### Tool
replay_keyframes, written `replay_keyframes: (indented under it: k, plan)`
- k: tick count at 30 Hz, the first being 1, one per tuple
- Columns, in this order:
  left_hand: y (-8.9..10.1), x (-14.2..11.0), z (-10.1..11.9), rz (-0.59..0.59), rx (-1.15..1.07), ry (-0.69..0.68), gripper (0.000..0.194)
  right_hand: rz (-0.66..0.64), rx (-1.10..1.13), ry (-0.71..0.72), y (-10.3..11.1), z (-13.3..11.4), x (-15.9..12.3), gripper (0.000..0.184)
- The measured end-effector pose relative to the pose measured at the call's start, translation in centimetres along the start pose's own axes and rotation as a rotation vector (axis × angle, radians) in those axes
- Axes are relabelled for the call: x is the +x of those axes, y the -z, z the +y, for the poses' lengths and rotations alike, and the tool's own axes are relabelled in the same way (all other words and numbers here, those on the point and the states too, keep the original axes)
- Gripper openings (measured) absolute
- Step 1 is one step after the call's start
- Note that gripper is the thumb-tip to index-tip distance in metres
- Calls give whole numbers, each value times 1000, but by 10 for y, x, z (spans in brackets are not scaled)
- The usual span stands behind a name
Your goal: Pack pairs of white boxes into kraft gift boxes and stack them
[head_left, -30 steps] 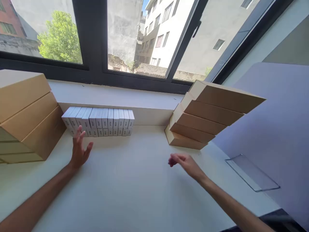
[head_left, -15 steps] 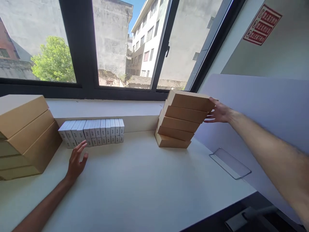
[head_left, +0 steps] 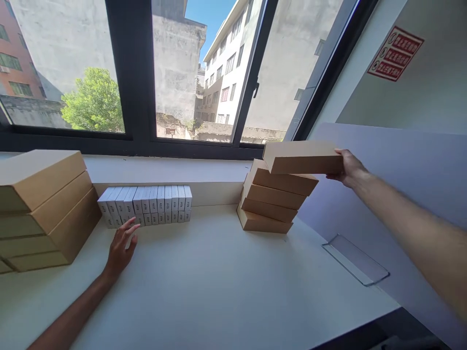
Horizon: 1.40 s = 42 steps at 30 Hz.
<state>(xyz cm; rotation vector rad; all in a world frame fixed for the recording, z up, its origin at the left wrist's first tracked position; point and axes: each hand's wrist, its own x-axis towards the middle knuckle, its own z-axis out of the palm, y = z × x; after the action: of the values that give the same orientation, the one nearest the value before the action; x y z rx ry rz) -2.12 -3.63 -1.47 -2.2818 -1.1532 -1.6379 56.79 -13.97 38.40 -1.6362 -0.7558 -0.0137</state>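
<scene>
My right hand (head_left: 348, 166) grips the right end of a flat brown cardboard box (head_left: 301, 157) and holds it just above a stack of three similar brown boxes (head_left: 275, 201) near the window sill. My left hand (head_left: 122, 245) rests on the white table (head_left: 219, 287) with fingers spread, its fingertips close to a row of several small white boxes (head_left: 148, 204) standing side by side against the sill.
A second stack of larger brown boxes (head_left: 40, 209) sits at the far left. A white partition panel (head_left: 394, 194) rises on the right, with a clear plastic sheet (head_left: 354, 259) lying at its foot. A dark-framed window (head_left: 138, 82) runs behind the sill.
My right hand reached from the table to the right stack, took hold of the top box and lifted it off. My left hand stayed near the white boxes.
</scene>
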Motion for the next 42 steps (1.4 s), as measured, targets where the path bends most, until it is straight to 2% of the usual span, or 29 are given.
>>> replay_keyframes:
  k: [3, 6, 9, 11, 13, 15, 17, 20, 23, 25, 29, 34, 35, 38, 40, 42]
  plan:
    - [-1, -3, 11, -17, -58, -6, 28, -129, 128, -88, 9, -12, -36, 44]
    - [11, -14, 48, -102, -213, 103, 27, -298, 243, -116, 0, 0, -105, 39]
    - [44, -33, 107, -236, -430, 346, 34, -492, 289, -202, -24, 39, -204, 38]
    - [73, -51, 145, -294, -596, 542, 43, -707, 310, -306, -41, 68, -275, 41]
    - [101, -74, 173, -325, -691, 737, 49, -866, 287, -378, -56, 94, -338, 39]
    - [124, -99, 188, -275, -685, 898, 49, -968, 263, -440, -68, 114, -386, 41]
    - [139, -121, 194, -172, -646, 1001, 47, -1011, 218, -461, -76, 127, -416, 44]
    - [152, -137, 195, -124, -612, 1108, 49, -1012, 103, -321, -82, 139, -432, 48]
    - [157, -128, 194, -207, -599, 1211, 54, -1060, -32, -47, -85, 142, -425, 46]
    - [158, -113, 189, -296, -623, 1254, 55, -1149, -108, 35, -86, 141, -417, 44]
    - [163, -78, 173, -469, -662, 1217, 49, -1330, -142, -76, -91, 135, -404, 46]
    - [171, -40, 163, -476, -876, 1185, 34, -1417, -60, -271, -96, 120, -396, 49]
    - [173, -34, 161, -496, -914, 1196, 36, -1450, -37, -326, -96, 115, -395, 50]
    - [176, -24, 157, -541, -945, 1271, 61, -1541, 63, -476, -90, 96, -394, 53]
    - [176, -23, 152, -517, -876, 1338, 71, -1570, 142, -554, -86, 85, -393, 57]
    - [173, -25, 148, -469, -786, 1374, 71, -1568, 212, -588, -84, 79, -392, 58]
